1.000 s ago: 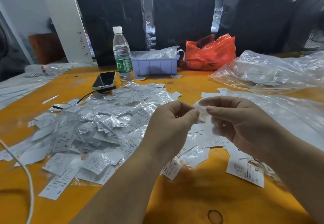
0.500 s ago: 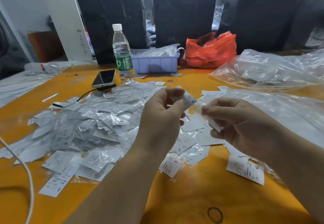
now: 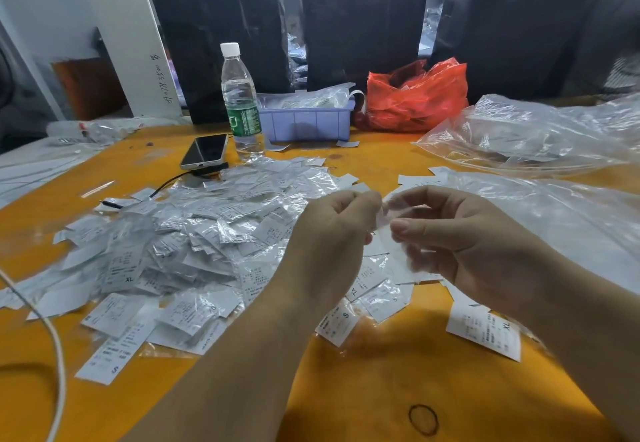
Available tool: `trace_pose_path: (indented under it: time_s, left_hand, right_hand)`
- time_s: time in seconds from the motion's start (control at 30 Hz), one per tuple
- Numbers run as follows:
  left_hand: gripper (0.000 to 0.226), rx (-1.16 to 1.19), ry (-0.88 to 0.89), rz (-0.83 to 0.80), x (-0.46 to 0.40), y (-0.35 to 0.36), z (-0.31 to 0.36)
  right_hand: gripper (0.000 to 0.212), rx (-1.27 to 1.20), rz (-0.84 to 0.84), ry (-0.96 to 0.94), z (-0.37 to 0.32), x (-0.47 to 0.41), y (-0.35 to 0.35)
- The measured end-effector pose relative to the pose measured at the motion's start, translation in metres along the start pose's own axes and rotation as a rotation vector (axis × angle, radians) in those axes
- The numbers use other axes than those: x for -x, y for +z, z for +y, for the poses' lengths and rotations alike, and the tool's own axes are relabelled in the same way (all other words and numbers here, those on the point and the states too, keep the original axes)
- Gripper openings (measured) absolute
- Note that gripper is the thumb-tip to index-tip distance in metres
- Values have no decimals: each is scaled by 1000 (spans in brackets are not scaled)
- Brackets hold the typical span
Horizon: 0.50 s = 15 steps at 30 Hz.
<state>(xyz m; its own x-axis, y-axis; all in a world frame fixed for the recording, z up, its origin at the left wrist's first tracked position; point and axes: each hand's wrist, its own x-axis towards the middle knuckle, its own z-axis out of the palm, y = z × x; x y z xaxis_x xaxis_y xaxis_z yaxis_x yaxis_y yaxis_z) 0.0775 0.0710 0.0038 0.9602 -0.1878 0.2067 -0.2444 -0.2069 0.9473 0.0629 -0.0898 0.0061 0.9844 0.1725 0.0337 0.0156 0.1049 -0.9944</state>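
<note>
Above the orange table (image 3: 398, 372), my left hand (image 3: 332, 244) and my right hand (image 3: 464, 247) face each other over a small clear plastic sleeve (image 3: 391, 234). My right thumb and fingers pinch the sleeve. The fingertips of my left hand are curled together at its top edge, pinching something small and white that is mostly hidden. A big heap of white size labels in clear sleeves (image 3: 180, 247) covers the table to the left. A single XL label (image 3: 485, 331) lies under my right wrist.
At the back stand a water bottle (image 3: 240, 102), a phone (image 3: 204, 151) on a charger, a purple bin (image 3: 304, 123) and a red plastic bag (image 3: 415, 95). Crumpled clear bags (image 3: 540, 137) fill the right side. A white cable (image 3: 55, 355) runs along the left edge.
My left hand, which held a white label up half a second ago, has closed in against my right hand at the sleeve's top. The label is no longer plainly seen.
</note>
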Motion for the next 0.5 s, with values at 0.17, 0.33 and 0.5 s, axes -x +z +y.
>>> trace_pose_path:
  time_s: [0.17, 0.33, 0.5]
  left_hand:
    - [31, -28, 11, -67, 1, -1, -1]
    - [21, -113, -28, -259, 6, 6, -1]
    - [16, -107, 34, -175, 4, 5, -2]
  right_hand:
    - [43, -13, 88, -40, -1, 0, 0]
    - [37, -62, 202, -72, -1, 0, -2]
    - [30, -62, 214, -90, -2, 0, -2]
